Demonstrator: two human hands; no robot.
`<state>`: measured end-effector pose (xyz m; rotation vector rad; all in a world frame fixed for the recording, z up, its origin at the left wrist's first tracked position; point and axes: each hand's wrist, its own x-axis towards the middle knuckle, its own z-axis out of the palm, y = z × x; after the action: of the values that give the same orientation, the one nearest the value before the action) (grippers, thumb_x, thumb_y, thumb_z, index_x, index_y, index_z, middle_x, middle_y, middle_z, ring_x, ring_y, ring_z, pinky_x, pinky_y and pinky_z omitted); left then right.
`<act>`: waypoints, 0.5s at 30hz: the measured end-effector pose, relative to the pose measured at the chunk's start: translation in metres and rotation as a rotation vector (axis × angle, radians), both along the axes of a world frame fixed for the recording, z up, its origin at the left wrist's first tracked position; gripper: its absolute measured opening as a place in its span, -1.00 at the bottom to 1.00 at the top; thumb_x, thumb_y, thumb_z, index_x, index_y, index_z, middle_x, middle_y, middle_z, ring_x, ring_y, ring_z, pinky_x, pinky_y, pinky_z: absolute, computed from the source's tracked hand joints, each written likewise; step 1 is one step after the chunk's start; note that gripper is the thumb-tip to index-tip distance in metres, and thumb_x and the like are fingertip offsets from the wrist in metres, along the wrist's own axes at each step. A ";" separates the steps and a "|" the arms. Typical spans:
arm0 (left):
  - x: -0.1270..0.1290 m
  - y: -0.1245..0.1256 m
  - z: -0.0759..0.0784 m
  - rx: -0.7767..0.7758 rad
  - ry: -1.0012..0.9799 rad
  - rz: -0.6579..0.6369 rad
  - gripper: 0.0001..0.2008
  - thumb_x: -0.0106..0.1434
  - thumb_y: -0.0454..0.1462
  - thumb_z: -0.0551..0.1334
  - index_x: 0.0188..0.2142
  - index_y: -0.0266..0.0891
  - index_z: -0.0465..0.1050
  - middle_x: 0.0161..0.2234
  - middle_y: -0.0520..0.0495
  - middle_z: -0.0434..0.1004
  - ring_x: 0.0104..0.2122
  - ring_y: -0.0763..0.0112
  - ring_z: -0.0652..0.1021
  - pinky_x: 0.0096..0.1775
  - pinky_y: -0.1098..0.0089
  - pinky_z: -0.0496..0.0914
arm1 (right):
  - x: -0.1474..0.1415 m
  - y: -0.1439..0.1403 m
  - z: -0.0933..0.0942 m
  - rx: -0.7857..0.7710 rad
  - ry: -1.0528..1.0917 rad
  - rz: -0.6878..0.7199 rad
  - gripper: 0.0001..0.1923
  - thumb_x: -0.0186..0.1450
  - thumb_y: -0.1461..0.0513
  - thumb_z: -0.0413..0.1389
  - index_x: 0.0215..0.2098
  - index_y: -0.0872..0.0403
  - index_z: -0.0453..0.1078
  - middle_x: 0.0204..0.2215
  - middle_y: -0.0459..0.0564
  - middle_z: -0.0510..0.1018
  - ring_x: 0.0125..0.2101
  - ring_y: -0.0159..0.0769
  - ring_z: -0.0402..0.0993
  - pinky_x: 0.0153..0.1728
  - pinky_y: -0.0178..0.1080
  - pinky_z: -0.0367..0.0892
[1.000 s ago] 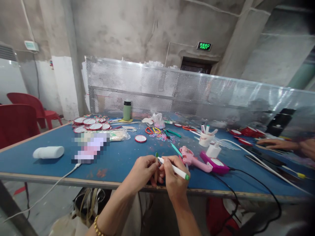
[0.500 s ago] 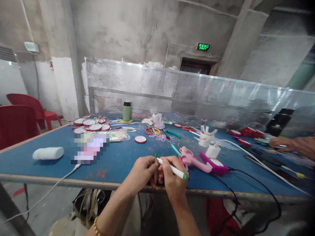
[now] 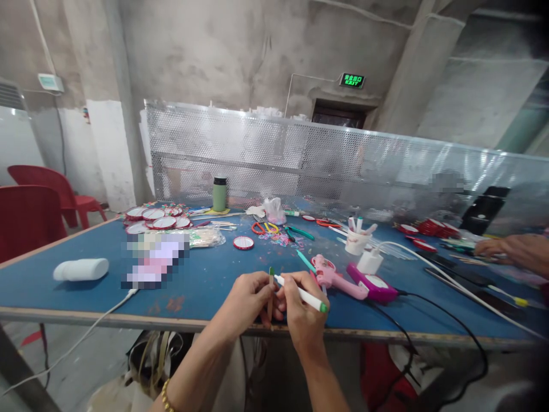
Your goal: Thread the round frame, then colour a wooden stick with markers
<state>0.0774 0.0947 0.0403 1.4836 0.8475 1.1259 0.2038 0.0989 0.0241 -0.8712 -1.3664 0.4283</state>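
Observation:
Between the thumb and fingers of my left hand [image 3: 251, 294] stands a thin wooden stick [image 3: 270, 303], upright, its top end coloured green. My right hand [image 3: 305, 306] grips a white marker [image 3: 311, 298] with a green end. The marker's tip points at the stick just below the green part; whether it touches I cannot tell. Both hands are close together over the table's front edge. Just right of them lies a pink glue gun [image 3: 338, 280], beside a purple box [image 3: 371, 286] with a cord.
On the blue table [image 3: 206, 286] lie a white bottle [image 3: 81, 269], a phone [image 3: 156, 263] on a cable, round red-rimmed discs [image 3: 164, 222], pliers [image 3: 300, 233] and a cup of markers [image 3: 357, 241]. A green tumbler [image 3: 219, 194] stands behind. Another person's hand [image 3: 510, 252] works at the right.
The stick has turned a little, so more of its green top faces me. My hands stay nearly in place, and the view has shifted slightly.

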 end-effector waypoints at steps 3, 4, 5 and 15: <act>0.000 0.000 0.000 -0.004 -0.013 -0.005 -0.79 0.27 -0.19 0.14 -0.45 -0.24 0.35 -0.58 0.00 0.51 -0.67 0.47 0.48 -0.61 0.50 0.40 | -0.001 -0.001 0.002 0.003 0.031 -0.004 -0.73 0.34 0.15 0.10 -0.50 0.08 0.34 -0.69 -0.21 0.37 -0.74 -0.47 0.27 -0.73 -0.41 0.24; 0.000 0.000 0.000 -0.005 -0.018 -0.006 -0.79 0.28 -0.19 0.13 -0.45 -0.24 0.35 -0.58 0.00 0.50 -0.67 0.47 0.48 -0.61 0.50 0.40 | -0.001 -0.001 0.003 0.004 0.038 -0.001 -0.73 0.34 0.15 0.10 -0.50 0.08 0.34 -0.69 -0.21 0.36 -0.74 -0.47 0.27 -0.74 -0.42 0.23; 0.000 0.000 0.000 -0.002 -0.019 -0.005 -0.79 0.28 -0.20 0.13 -0.44 -0.24 0.35 -0.59 0.00 0.50 -0.67 0.47 0.48 -0.61 0.50 0.40 | -0.002 -0.001 0.003 0.007 0.042 0.000 -0.73 0.34 0.16 0.10 -0.50 0.08 0.35 -0.70 -0.21 0.36 -0.74 -0.47 0.27 -0.74 -0.42 0.23; -0.001 0.002 -0.002 0.035 0.022 0.001 -0.80 0.27 -0.22 0.11 -0.46 -0.24 0.31 -0.60 0.04 0.46 -0.68 0.47 0.46 -0.61 0.50 0.38 | -0.001 0.001 -0.002 0.011 0.005 0.048 -0.73 0.36 0.14 0.08 -0.46 0.08 0.35 -0.68 -0.21 0.37 -0.74 -0.47 0.27 -0.72 -0.40 0.22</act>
<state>0.0760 0.0962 0.0380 1.5265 0.8475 1.1321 0.2033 0.0998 0.0225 -0.8291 -1.3857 0.4596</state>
